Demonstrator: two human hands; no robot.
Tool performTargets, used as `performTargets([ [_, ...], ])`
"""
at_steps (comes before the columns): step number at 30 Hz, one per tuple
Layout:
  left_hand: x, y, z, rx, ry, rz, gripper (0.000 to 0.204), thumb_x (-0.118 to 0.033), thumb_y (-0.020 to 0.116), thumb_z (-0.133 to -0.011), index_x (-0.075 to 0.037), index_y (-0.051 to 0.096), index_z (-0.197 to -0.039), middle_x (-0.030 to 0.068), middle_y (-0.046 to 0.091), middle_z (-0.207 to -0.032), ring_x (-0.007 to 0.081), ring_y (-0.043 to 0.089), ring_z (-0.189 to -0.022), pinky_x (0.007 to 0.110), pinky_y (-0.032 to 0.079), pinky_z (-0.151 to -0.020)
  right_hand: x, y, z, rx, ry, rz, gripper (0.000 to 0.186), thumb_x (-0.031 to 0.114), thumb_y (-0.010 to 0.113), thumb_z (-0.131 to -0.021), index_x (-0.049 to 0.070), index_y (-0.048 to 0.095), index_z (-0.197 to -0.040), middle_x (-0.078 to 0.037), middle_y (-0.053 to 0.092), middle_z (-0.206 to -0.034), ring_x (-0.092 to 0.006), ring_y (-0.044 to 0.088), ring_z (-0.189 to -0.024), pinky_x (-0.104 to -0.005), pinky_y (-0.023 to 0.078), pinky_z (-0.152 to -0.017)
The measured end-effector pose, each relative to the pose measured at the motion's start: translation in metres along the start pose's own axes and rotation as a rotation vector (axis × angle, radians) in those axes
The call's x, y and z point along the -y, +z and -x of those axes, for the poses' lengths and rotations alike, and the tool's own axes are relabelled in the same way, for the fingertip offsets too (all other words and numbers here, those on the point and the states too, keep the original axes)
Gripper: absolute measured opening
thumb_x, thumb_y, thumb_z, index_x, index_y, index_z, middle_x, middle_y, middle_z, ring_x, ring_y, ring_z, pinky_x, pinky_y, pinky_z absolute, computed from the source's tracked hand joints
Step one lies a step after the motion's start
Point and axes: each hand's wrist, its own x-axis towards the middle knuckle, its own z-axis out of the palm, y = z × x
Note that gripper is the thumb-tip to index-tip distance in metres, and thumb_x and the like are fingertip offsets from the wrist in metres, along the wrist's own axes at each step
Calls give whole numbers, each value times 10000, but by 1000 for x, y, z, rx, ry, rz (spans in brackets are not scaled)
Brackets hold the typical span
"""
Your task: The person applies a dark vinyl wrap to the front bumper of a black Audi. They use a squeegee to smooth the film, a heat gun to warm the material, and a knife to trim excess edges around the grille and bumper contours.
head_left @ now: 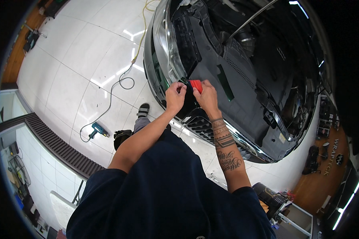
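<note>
Nearest my camera is the wearer's dark navy cloth shirt (159,191), which I look past to two bare forearms reaching toward the front of a black car (245,115) with its engine bay exposed; the right hand (205,95) grasps a flat red card (196,85) between thumb and fingers near the corner of the long clear-lensed headlight (174,59), gripped that way, I judge, to leave an edge free; the left hand (175,96) has thumb and fingertips drawn together just beside it, perhaps steadying something thin, though I cannot tell whether anything is pinched there; a narrow dark green strip (225,83) lies on the black front panel beyond the right hand; a slim metal prop rod (253,18) slants over the engine bay, well apart from the fingers; on the white tiled floor (75,51) a teal, gun-shaped power tool (97,130) and its looping grey cable (111,95) lie left of the sandalled foot (143,110), in the way of a sideways step.
</note>
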Motion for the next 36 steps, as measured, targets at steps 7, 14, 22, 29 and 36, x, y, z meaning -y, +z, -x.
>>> performTargets([
  [7, -12, -2, 3, -18, -1, 15, 195, -136, 666, -862, 58, 658, -885, 139, 683, -779, 179, 641, -696, 308, 498, -672, 6, -5, -2, 2, -19, 31, 238, 216, 673, -793, 3, 681, -900, -153, 612, -934, -381, 629, -803, -468, 504, -707],
  [14, -8, 5, 7, -74, -73, 40, 174, -121, 666, -862, 51, 656, -886, 125, 677, -765, 171, 638, -677, 297, 500, -657, 2, -5, -1, 20, -44, 29, 233, 215, 670, -797, 7, 684, -900, -146, 619, -936, -373, 632, -799, -467, 506, -693],
  [22, -4, 11, 9, -140, -90, 9, 160, -101, 663, -849, 53, 658, -891, 166, 682, -787, 234, 667, -699, 328, 515, -665, 13, 2, 3, 20, -21, 186, 241, 210, 668, -806, -14, 665, -895, -159, 623, -976, -385, 637, -790, -475, 511, -679],
  [29, -6, 13, 6, -170, -147, -1, 181, -117, 660, -840, 57, 673, -890, 191, 686, -787, 277, 676, -685, 350, 521, -670, 25, 8, 3, 43, -32, 294, 232, 210, 643, -821, -13, 656, -885, -171, 594, -979, -388, 640, -773, -481, 519, -672],
  [36, 3, 15, 2, -135, -208, 45, 165, -112, 663, -825, 47, 685, -864, 194, 677, -756, 274, 670, -681, 358, 507, -651, 29, -1, 7, 206, -27, 317, 172, 152, 607, -835, -19, 615, -847, -181, 561, -943, -409, 638, -722, -512, 508, -643],
])
